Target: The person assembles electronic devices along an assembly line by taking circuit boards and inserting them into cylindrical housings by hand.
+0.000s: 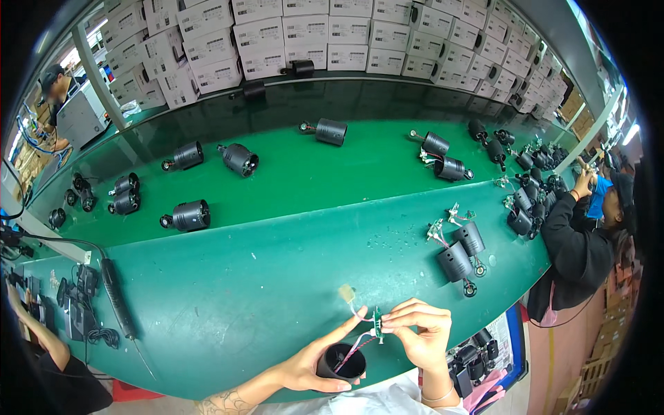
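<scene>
Near the table's front edge my left hand (304, 368) is wrapped round a black cylindrical housing (325, 371), its open end tilted up. Its index finger stretches toward the wires. Between the thumb and fingers of my right hand (425, 333) is a small green circuit board (377, 326), held just above the housing. Pink and white wires (357, 345) run from the board down into the housing. A pale yellowish piece (346, 293) hangs on another wire beyond my left fingertip. The inside bottom of the housing is dark.
Two similar housings (454, 263) with boards wired out lie right of centre. A black electric screwdriver (116, 297) hangs at left. Several housings (190, 216) lie on the green belt (290, 187). White boxes (304, 31) are stacked behind. A co-worker (577, 256) stands at right; a blue bin (519, 346) holds black parts.
</scene>
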